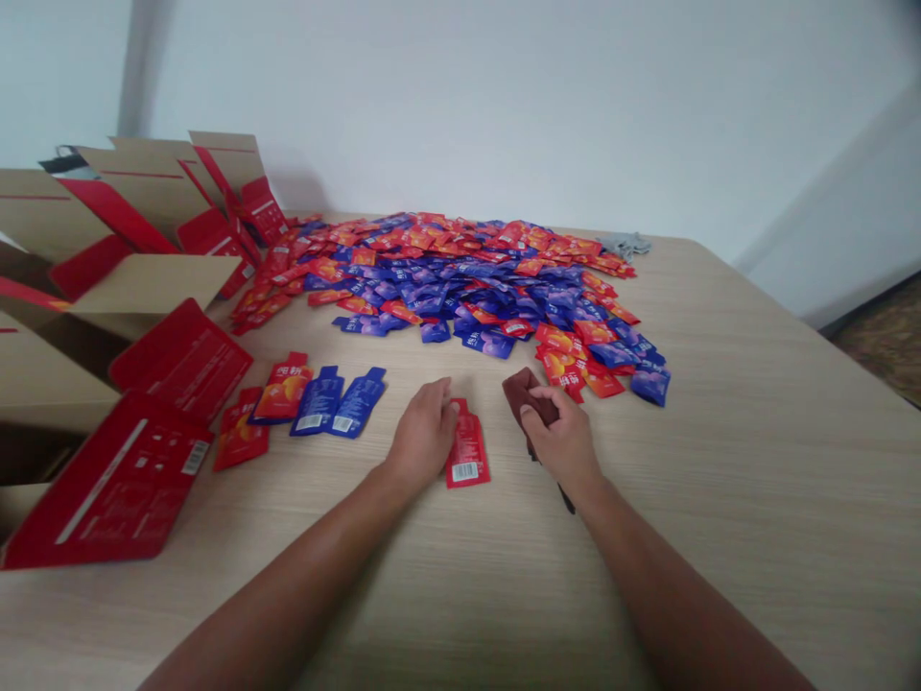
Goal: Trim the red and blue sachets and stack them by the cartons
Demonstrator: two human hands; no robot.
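Observation:
A red sachet with a white barcode lies in front of me, its printed side up. My left hand is at its upper left edge, thumb against the narrow neck and fingers closed together; the grip itself is partly hidden. To the right, my right hand pinches a folded dark brown cloth between thumb and fingers, and a dark strip hangs below it. Left of my hands, two blue sachets lie side by side. Near them are an orange-red sachet over a blue one and another red sachet.
A wide heap of red and blue sachets spreads across the back of the wooden table. Open red cardboard boxes with raised flaps stand along the left side. A grey crumpled item lies at the far right of the heap.

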